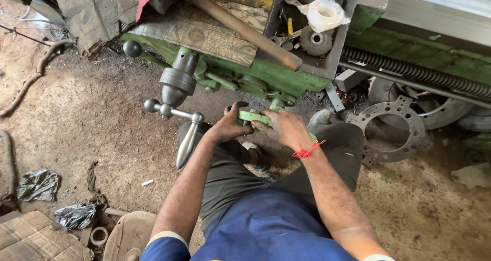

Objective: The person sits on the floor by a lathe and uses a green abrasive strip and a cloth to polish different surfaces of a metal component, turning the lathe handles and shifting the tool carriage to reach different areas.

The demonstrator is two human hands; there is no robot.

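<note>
Head view: 2 hands, left hand [230, 127] and right hand [284, 128], grasp 1 green lever [254, 117].

green metal part [254, 117] | flat, light green, painted, lying roughly level | sitting low at the front of the lathe, just above the person's knees | mostly hiding under both hands, only its left end and a sliver showing

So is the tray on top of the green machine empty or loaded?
Loaded: the tray holds a gear, a spanner and a clear plastic bag.
</note>
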